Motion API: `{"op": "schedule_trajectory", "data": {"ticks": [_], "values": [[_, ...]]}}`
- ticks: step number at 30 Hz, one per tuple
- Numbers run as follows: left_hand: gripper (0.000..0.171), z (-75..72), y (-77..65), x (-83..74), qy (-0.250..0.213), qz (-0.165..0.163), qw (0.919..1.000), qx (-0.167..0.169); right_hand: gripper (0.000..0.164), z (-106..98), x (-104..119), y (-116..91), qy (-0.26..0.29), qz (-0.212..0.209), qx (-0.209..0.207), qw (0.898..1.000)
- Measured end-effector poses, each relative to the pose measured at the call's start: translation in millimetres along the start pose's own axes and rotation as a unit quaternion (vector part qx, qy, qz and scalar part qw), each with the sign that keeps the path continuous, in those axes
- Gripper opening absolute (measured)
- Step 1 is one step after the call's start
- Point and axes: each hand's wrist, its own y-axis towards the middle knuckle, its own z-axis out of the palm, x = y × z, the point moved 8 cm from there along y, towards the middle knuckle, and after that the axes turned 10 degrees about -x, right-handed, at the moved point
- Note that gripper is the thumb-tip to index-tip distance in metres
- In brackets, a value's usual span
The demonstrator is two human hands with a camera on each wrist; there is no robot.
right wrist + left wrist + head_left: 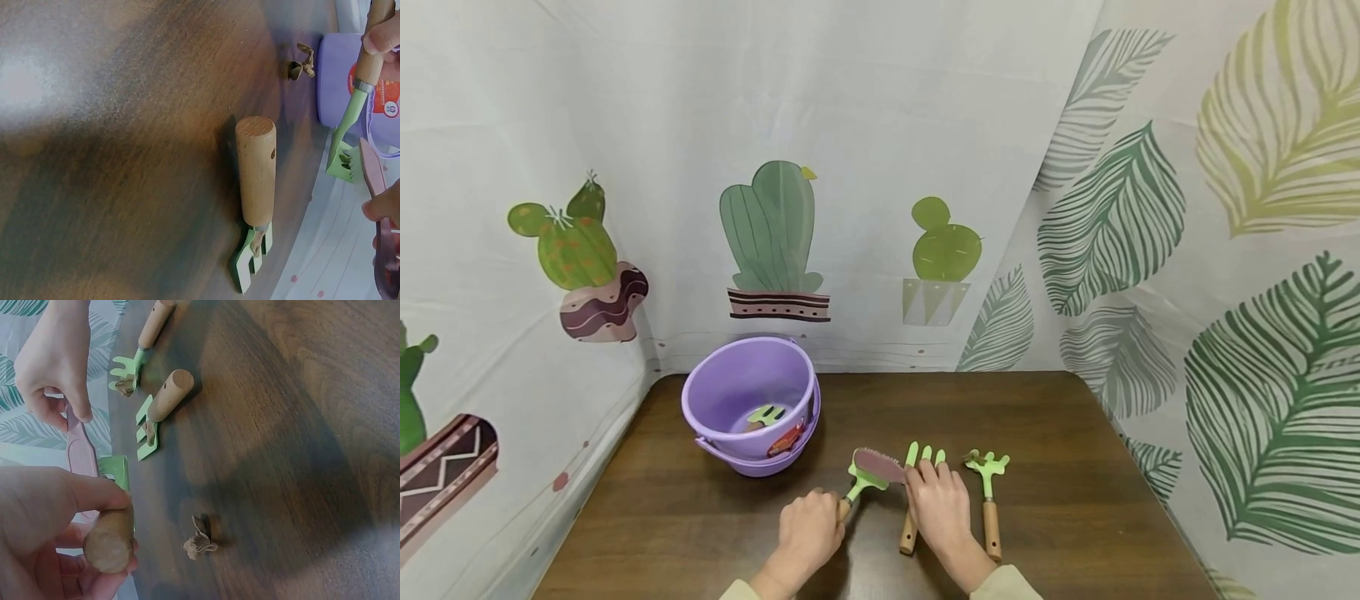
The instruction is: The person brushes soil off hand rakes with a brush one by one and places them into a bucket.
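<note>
My left hand [808, 529] grips the wooden handle [111, 544] of a small garden hand tool with a green slotted head [867, 481], raised above the table. In my right hand [942, 508] is a mauve brush [877, 464], held by its handle. Its pale bristles [356, 164] are right at the green head in the right wrist view. Below my right hand lies a small green garden fork [256, 178] with a wooden handle. Dry brown bits are caught between its tines.
A purple bucket [748, 358] stands at the back left with another green tool [766, 414] inside. To the right lies a small green hand rake [991, 508] with brown debris on its tines. A crumpled brown scrap [199, 540] lies on the dark wooden table [1075, 517].
</note>
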Motion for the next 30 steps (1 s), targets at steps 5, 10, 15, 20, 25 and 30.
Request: {"op": "schedule_trajectory", "data": {"ticks": [5,10,15,20,25,30], "values": [[0.028,0.8,-0.5,2.3,0.002,-0.001,1.0000,0.006,0.018,0,-3,0,0.001,0.005,-0.003,1.000],[0.028,0.6,-1.2,3.6,0.002,-0.002,1.0000,0.005,0.021,1,-7,1,0.001,0.019,0.005,1.000],[0.027,0.5,-0.6,4.3,0.006,-0.006,0.9999,0.007,0.025,0,-8,2,-0.001,0.028,0.003,1.000],[0.027,-1.5,1.3,3.3,0.007,-0.005,0.9999,0.005,0.025,0,-11,2,-0.001,0.035,0.003,0.999],[0.028,-1.0,1.2,3.9,0.011,-0.004,0.9999,0.006,0.027,-1,-16,4,0.000,0.044,0.000,0.999],[0.030,4.8,-2.9,7.5,0.016,-0.003,0.9998,0.009,0.026,-3,-16,4,0.012,0.045,-0.001,0.999]]}}
